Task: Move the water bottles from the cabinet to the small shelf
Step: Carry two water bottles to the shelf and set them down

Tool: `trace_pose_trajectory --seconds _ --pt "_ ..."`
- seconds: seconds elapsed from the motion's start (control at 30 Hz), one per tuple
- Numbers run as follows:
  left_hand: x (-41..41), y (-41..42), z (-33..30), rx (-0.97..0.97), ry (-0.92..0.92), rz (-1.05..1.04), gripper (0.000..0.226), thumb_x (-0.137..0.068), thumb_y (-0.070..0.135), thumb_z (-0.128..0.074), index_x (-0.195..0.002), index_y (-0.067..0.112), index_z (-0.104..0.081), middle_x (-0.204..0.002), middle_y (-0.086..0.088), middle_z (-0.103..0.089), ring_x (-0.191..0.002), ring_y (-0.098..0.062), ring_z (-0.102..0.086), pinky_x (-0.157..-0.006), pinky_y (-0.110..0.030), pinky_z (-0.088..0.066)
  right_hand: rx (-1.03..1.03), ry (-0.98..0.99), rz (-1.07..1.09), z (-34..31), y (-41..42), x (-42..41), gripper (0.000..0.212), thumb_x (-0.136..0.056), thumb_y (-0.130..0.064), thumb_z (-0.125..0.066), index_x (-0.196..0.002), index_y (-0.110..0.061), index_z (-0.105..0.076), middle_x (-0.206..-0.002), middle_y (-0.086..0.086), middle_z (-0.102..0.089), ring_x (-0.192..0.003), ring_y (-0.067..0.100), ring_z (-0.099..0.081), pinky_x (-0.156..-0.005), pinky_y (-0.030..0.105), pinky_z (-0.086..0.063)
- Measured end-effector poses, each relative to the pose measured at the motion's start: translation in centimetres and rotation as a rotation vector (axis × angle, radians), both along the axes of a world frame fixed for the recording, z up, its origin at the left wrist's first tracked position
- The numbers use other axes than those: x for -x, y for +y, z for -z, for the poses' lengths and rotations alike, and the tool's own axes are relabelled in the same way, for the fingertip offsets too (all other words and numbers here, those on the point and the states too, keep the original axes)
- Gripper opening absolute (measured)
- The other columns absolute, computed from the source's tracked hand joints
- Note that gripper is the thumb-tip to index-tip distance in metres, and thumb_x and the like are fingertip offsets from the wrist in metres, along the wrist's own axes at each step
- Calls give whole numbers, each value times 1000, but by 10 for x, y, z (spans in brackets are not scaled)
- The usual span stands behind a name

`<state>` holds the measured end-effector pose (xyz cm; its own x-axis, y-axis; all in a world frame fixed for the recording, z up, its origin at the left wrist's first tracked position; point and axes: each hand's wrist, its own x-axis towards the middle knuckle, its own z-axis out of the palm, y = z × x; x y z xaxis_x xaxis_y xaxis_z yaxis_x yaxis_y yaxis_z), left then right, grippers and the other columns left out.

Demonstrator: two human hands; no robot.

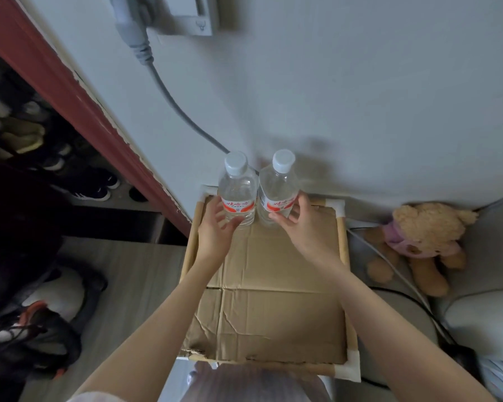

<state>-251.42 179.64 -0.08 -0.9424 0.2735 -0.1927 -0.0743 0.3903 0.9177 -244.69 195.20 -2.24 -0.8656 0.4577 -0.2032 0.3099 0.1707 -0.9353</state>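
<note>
Two clear water bottles with white caps and red-and-white labels stand side by side at the far edge of the small shelf [342, 245], close to the wall. My left hand [215, 227] is beside the left water bottle [238, 195], fingers spread and loose around its lower part, thumb at its left edge. My right hand [302, 224] curls around the lower part of the right water bottle [278, 192], thumb on the right of the label and fingertips in front of it. Both bottles are upright and rest on the shelf's cardboard top [273, 300].
A grey cable [169, 91] runs down the wall from a socket to behind the bottles. A plush bear [418, 242] lies on grey cushions to the right of the shelf. At left, an open dark cabinet [41, 158] holds shoes, and bags lie on the floor.
</note>
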Motion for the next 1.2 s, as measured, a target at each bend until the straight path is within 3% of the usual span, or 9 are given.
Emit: trace_pose_trajectory --seconds 0.1,0.27,0.43,0.67,0.77,0.9,1.07,1.13,1.2 --pt "2 6 0 22 36 5 52 -83 16 -64 -129 10 -41 -100 11 -48 -101 -8 -50 -70 7 -34 -62 47 127 11 -10 4 57 -75 -33 -71 -122 -35 -38 -120 -10 -53 -111 10 -53 -95 38 -47" --pt "6 10 1 29 51 -11 48 -82 16 -64 -126 9 -45 -96 15 -46 -100 -8 -51 -70 6 -34 -165 93 245 14 -21 12 61 -78 -31 -70 -129 -20 -38 -123 -1 -51 -111 14 -52 -94 40 -46" --pt "7 9 4 21 57 16 49 -82 19 -65 -125 9 -45 -100 16 -45 -103 -9 -51 -72 5 -35 -57 137 326 21 -29 11 62 -77 -28 -71 -129 -27 -38 -119 -11 -47 -113 8 -48 -99 40 -43" --pt "12 4 7 26 73 70 47 -82 15 -65 -124 7 -45 -96 27 -40 -103 -9 -51 -72 6 -34 -10 106 297 32 -33 8 74 -74 -37 -67 -135 -28 -27 -136 0 -47 -126 12 -44 -105 44 -37" --pt "13 4 9 17 69 78 46 -82 16 -65 -123 10 -45 -98 28 -42 -102 -7 -52 -71 5 -34 -3 124 311 34 -34 7 70 -77 -25 -69 -134 -27 -29 -132 -4 -50 -124 10 -45 -105 39 -38" --pt "14 3 12 8 68 83 46 -82 16 -65 -123 13 -46 -99 29 -42 -99 -4 -51 -72 5 -35 4 148 332 33 -37 6 65 -80 -21 -68 -132 -35 -31 -124 -21 -49 -120 4 -47 -100 27 -37" --pt "14 2 13 -1 76 121 49 -84 18 -63 -127 10 -42 -100 28 -39 -103 -6 -49 -72 5 -35 -12 129 324 35 -37 7 71 -78 -25 -69 -135 -36 -27 -135 -4 -45 -125 8 -42 -106 35 -35" --pt "14 1 16 6 65 162 52 -85 21 -61 -130 10 -38 -106 22 -43 -108 -8 -48 -77 2 -37 -3 120 310 35 -35 7 72 -76 -26 -70 -134 -34 -28 -134 -2 -45 -125 9 -42 -106 37 -36" --pt "16 -2 19 -14 27 240 58 -86 25 -59 -135 13 -31 -120 12 -44 -117 -9 -45 -92 -13 -40 26 108 297 33 -33 6 74 -76 -24 -71 -135 -28 -28 -134 -4 -46 -124 8 -43 -106 34 -35"
